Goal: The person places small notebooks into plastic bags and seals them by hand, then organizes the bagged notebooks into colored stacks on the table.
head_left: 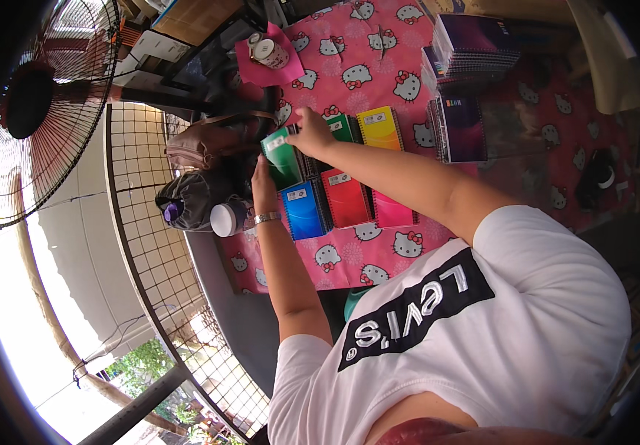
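Observation:
Both hands are on a green spiral notebook (283,162) at the left end of the far row, and it looks slightly raised. My left hand (264,182), with a banded watch at the wrist, lies along its left edge. My right hand (314,135) pinches its upper right corner. Beside it are another green notebook (343,127), partly behind my right hand, and a yellow notebook (381,126). In the nearer row lie a blue notebook (305,211), a red notebook (348,200) and a pink notebook (394,211), partly under my right forearm.
Stacks of purple spiral notebooks (476,44) stand at the far right, with another purple notebook (459,130) nearer. A white-lidded jar (223,220), a dark bag (186,196) and a brown bag (190,147) sit left. A cup (268,53) stands farther back. A fan (34,96) is far left.

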### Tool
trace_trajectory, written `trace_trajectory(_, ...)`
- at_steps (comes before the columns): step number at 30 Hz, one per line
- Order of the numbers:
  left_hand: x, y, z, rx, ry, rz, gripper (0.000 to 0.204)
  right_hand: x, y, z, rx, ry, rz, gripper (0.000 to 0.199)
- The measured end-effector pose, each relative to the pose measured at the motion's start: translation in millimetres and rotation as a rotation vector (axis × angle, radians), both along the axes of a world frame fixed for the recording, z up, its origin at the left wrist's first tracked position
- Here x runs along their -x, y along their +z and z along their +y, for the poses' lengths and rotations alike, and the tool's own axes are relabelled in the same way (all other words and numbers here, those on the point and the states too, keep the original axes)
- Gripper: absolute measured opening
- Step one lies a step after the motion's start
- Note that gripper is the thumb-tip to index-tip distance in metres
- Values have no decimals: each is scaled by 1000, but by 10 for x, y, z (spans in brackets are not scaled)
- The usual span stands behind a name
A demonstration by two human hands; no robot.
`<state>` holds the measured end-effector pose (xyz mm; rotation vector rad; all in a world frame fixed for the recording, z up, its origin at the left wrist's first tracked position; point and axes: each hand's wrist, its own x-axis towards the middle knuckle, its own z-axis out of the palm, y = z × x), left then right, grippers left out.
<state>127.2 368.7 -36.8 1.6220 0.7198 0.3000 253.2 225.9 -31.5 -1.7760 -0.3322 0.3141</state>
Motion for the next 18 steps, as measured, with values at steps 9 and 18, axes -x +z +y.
trace_trajectory(9, 21, -153, -142, -352, -97, 239, 64, 575, -6, 179, 374, -105, 209, 55)
trace_trajectory(18, -42, 212, -76, 221, -119, -51, 60, 317, 181, 170, -275, -27, 148, 57)
